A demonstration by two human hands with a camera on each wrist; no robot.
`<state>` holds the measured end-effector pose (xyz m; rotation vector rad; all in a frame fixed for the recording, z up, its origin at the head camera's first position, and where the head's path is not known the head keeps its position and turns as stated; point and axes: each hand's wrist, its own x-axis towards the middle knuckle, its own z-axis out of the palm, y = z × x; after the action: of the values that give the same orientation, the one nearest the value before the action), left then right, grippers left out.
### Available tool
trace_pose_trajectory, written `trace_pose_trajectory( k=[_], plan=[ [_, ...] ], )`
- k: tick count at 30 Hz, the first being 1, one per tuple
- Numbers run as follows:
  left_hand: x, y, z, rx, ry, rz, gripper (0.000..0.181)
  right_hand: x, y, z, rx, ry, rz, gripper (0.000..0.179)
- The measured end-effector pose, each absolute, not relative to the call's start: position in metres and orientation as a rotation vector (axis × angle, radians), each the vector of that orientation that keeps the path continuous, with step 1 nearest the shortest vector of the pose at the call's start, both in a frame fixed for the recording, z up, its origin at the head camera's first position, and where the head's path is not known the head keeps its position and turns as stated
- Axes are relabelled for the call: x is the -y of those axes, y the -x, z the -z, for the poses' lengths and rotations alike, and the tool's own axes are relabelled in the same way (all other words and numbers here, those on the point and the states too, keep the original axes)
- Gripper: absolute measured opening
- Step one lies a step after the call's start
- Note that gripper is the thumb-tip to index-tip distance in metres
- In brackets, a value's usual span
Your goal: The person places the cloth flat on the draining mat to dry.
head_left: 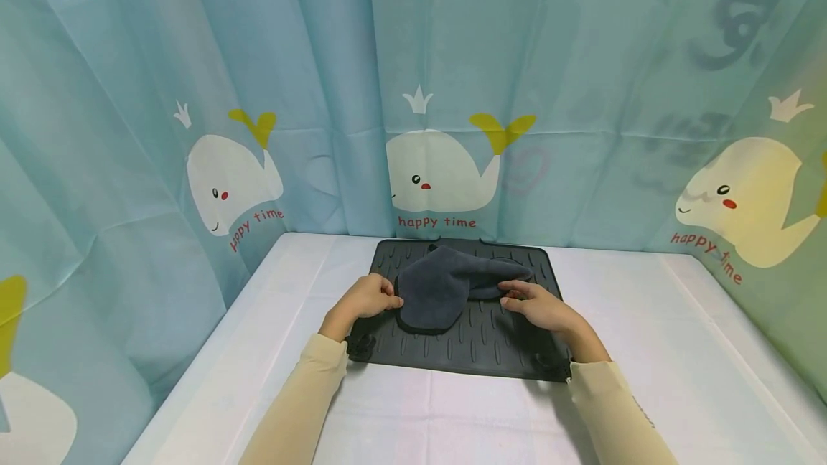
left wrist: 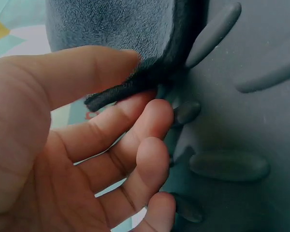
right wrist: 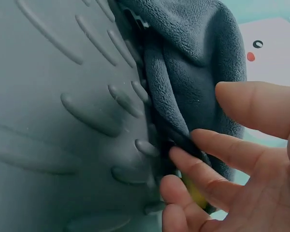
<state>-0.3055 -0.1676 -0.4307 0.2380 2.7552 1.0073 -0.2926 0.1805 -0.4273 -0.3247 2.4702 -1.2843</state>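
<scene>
Two beige sleeves (head_left: 297, 400) are framing the near edge, one at left and one at right, each ending in a bare hand. Between the hands, a grey-blue plush cloth (head_left: 433, 296) with black edging is lying rumpled on a dark rubber mat (head_left: 468, 350), spreading broad at left and narrowing into folds at right. The left hand (head_left: 367, 296) is pinching the cloth's near-left border between thumb and forefinger, its other fingers loosely bending beneath. The right hand (head_left: 539, 306) is touching the folded right end with relaxed fingers, its thumb standing apart from them, not closing round it. The cloth is looking light, soft and unbreakable, likely sagging wherever unsupported; its bound corners are seeming the surest places to hold, the pile probably giving good grip. The mat, covered in raised elongated ribs, is resting on a white-covered table (head_left: 652, 321). Behind and at both sides, pale blue-green curtains (head_left: 581, 56) are hanging, showing crowned white whales (head_left: 446, 171) and "happy time" lettering.
</scene>
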Motion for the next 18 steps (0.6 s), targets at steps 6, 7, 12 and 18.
trace_pose_trajectory(
  k=[6,7,12,18],
  plan=[
    [0.171,0.307,0.432,-2.763,-0.272,-1.017,0.04,-0.182,0.294,0.428,-2.436,0.291,1.37,0.051],
    [0.171,0.308,0.432,-2.775,-0.272,-1.024,0.041,-0.183,0.295,0.427,-2.442,0.286,1.388,0.05],
    [0.174,0.309,0.429,-2.823,-0.22,-1.084,0.036,-0.192,0.295,0.418,-2.527,0.213,1.505,0.044],
    [0.174,0.308,0.424,-2.843,-0.107,-1.18,0.015,-0.201,0.291,0.405,-2.646,0.106,1.647,0.039]
  ],
)
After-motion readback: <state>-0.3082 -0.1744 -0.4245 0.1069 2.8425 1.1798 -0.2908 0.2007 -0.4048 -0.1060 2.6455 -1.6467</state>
